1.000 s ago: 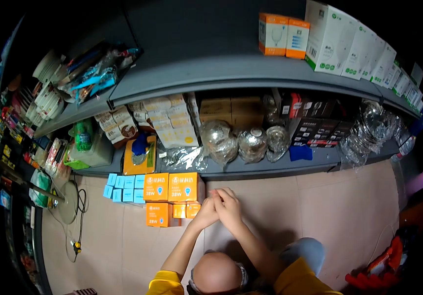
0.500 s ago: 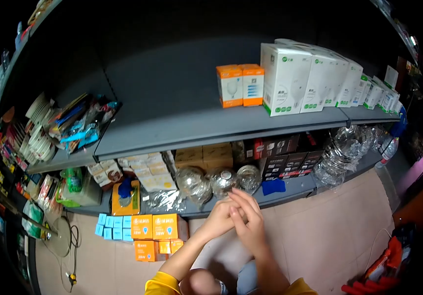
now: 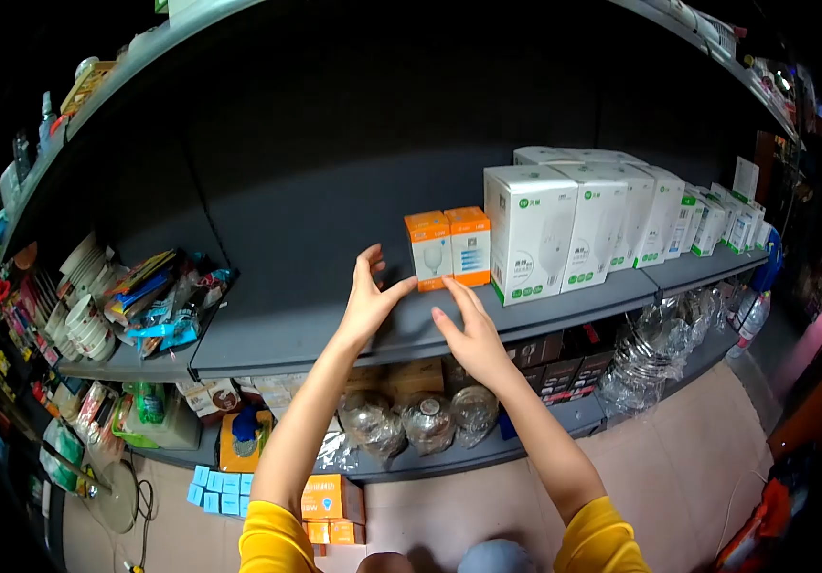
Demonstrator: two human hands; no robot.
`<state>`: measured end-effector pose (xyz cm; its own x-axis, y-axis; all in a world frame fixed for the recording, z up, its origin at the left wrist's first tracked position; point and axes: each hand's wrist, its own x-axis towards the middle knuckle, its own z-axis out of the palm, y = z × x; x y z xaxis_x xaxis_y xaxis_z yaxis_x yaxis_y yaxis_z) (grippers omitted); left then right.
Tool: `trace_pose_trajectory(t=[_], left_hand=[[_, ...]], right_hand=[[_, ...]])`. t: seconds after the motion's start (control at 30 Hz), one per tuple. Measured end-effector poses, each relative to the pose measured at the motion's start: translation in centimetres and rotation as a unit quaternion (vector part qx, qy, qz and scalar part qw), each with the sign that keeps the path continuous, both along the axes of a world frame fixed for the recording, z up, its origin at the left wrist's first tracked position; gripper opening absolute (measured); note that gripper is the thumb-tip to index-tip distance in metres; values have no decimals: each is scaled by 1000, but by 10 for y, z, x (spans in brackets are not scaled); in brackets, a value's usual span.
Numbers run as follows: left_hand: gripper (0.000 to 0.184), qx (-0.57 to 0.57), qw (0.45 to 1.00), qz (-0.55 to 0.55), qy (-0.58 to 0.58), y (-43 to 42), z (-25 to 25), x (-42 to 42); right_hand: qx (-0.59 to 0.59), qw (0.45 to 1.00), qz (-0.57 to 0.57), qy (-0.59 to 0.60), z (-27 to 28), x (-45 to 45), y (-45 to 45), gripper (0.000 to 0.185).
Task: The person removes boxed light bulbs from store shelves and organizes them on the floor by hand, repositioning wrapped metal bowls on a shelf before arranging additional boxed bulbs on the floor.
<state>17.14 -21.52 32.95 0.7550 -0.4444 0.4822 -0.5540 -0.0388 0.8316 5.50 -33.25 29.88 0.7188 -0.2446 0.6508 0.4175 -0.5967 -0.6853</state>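
Two orange-and-white light bulb boxes, the left one (image 3: pixel 430 256) and the right one (image 3: pixel 471 253), stand side by side on the grey shelf (image 3: pixel 287 310). My left hand (image 3: pixel 371 298) is at the left box, fingers spread, its thumb close to the lower front corner. Below and in front of the boxes is my right hand (image 3: pixel 469 334), fingers apart and pointing up at their base. Neither hand holds anything; whether a fingertip touches a box I cannot tell. Taller white bulb boxes (image 3: pixel 530 239) with green marks stand just right of the orange pair.
Stacked bowls (image 3: pixel 91 329) and packaged goods (image 3: pixel 162 306) fill the shelf's left end. On the lower shelf are plastic-wrapped round metal items (image 3: pixel 428 422). Orange boxes (image 3: pixel 323 497) and small light-blue boxes (image 3: pixel 212 490) lie on the floor. A black cable (image 3: pixel 146 520) runs at left.
My hands were clasped together low over the floor. They have come apart and reached forward to the orange boxes on the shelf. The view has tilted upward.
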Motion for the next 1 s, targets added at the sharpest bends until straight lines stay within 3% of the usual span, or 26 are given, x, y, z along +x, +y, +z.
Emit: trace_pose_trajectory(t=[0.03,0.1,0.13,0.27,0.5,0.7,0.8,1.0], left_hand=[[79,36,999,10,0,-4,2,9],[87,89,996,13,-9,-12,2,26],[96,145,989,17,-13,-15,2,32],[106,129,989,-32,61,-35,2,46],[102,72,990,-32,120,-59,-4,53],[92,18,995,-52,83,-69,-22,65],[81,25,999,15,-30,-70,-29,72],[72,-26,998,55,-4,-57,-31,59]], right_hand=[[-4,1000,-1,-5,-1,8,-5,46],[-154,984,-82,22,-2,21,-12,47],[-134,988,-63,41,-2,27,-15,49],[-96,991,-63,72,-1,45,-23,50],[-113,988,-56,92,-1,52,-28,52],[-45,994,-29,94,3,49,-31,51],[-17,993,-45,104,3,53,-33,54],[20,994,-81,72,-16,76,-38,56]])
